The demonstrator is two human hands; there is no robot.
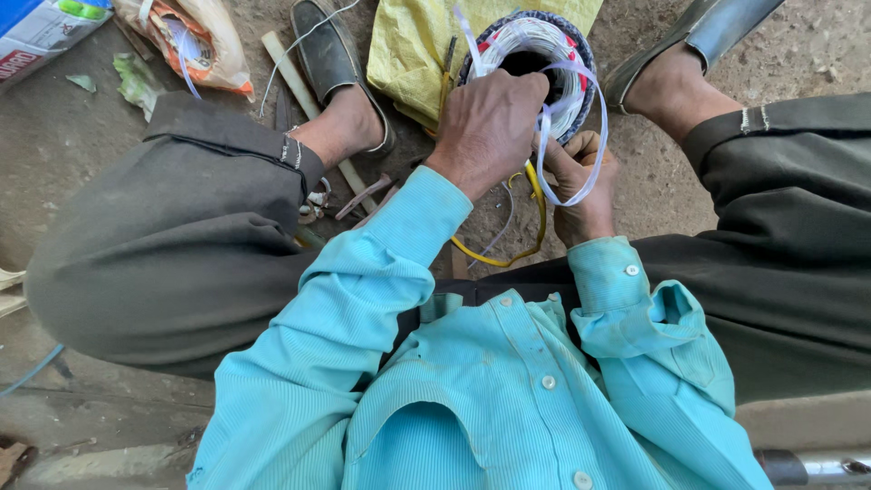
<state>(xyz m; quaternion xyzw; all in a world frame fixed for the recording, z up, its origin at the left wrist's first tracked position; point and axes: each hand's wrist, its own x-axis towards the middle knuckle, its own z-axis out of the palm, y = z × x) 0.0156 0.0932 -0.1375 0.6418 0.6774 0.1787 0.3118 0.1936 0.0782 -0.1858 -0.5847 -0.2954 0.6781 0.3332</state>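
Turquoise shirt sleeves (363, 299); left hand (490, 127) gripping wire coil (544, 63) rim, right hand (581, 181) pinching white strap (573, 136). Coil likely stiff, heavy; strap light, slippery.

Left hand (488, 127) knuckles up, fingers curled closed, forearm extended; right hand (582, 186) below it, palm up, fingers curled.

Bare, dusty ground (54, 145) carries a yellow sack (408, 45), a crumpled orange-and-white bag (204, 41), a pale stick (290, 68), green scraps (136, 82), what appear to be small metal tools (363, 195), and both shoes (331, 54).
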